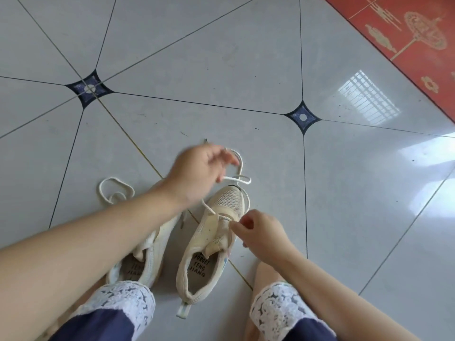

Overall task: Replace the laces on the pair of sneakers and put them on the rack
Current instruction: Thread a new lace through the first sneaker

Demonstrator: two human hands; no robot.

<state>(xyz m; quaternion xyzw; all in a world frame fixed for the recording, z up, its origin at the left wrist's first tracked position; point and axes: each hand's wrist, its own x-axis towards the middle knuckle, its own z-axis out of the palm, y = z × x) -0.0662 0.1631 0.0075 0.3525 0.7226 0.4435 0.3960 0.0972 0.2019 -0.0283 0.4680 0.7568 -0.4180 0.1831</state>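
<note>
Fingers of our right hand (258, 232) pinch the lace (242, 166) at the eyelets of the sneaker (211, 244). Our left hand (199, 173), blurred, grips the lace's loop just beyond the toe. Under our left forearm lies the second sneaker (150, 257).

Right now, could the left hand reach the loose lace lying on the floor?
Probably yes. The loose lace lies uncovered on the floor beside the left forearm. But the left hand is holding the other lace, so it must let go first.
</note>
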